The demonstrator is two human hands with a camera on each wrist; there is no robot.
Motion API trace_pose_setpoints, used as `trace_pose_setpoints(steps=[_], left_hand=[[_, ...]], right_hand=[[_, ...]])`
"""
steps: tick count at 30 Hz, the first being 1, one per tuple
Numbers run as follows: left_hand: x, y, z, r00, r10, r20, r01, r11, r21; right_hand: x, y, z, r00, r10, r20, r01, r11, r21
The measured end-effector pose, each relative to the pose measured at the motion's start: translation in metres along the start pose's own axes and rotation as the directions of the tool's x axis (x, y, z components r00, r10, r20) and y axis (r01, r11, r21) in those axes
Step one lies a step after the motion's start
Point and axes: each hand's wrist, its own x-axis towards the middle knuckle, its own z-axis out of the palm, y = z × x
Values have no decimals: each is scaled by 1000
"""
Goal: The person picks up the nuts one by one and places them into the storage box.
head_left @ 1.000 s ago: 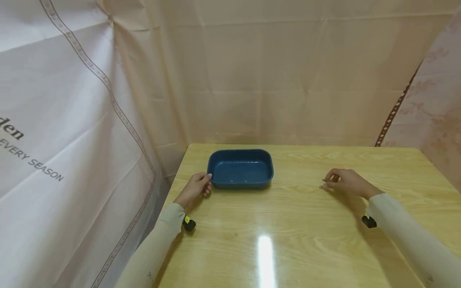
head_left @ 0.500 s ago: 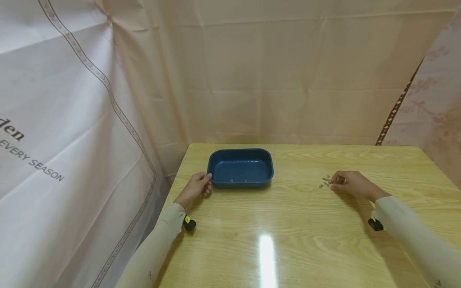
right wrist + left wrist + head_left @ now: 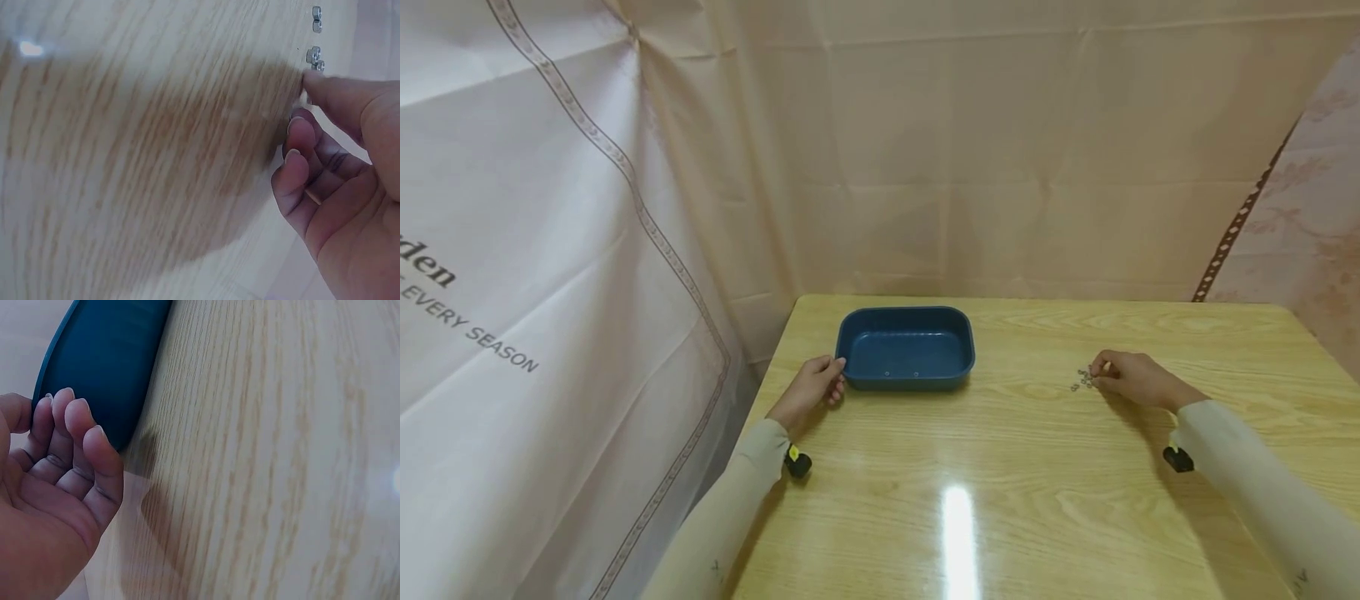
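Note:
A blue rectangular bin (image 3: 906, 385) stands on the table. My left hand (image 3: 812, 387) pinches its left rim between thumb and fingers; in the left wrist view, the other fingers (image 3: 103, 450) curl beside the bin wall. At the right, several small silver metal nuts (image 3: 1074, 387) lie in a loose cluster. My right hand (image 3: 1138, 381) is at the cluster, with thumb and index finger bent down close to the nuts. In the right wrist view, the thumb tip is beside a few nuts (image 3: 317, 19); the index fingertip is hidden, so whether a nut is held cannot be seen.
The wooden table (image 3: 880, 483) carries a bright light reflection near its front. Two small round spots show low at the bin's near side. A beige cloth (image 3: 1000, 167) hangs behind the table, and a white printed cloth (image 3: 550, 275) hangs at the left.
My right hand drew back to the right, uncovering the nuts, and is now close at the cluster's right side. My left hand keeps its hold on the bin. The head view shifted slightly.

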Motion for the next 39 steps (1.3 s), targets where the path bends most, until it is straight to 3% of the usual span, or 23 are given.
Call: trace_pose_setpoints(steps=[14, 22, 39], left_hand=[[2, 1, 1, 1000, 9, 1, -9, 1000, 14], [1, 2, 2, 1000, -23, -3, 23, 1000, 3], [2, 3, 2, 999, -51, -12, 51, 999, -15]], right_hand=[[6, 0, -5, 999, 11, 40, -12, 1000, 4], [9, -1, -12, 995, 56, 77, -58, 998, 31], [8, 3, -5, 998, 57, 3, -57, 997, -54]])
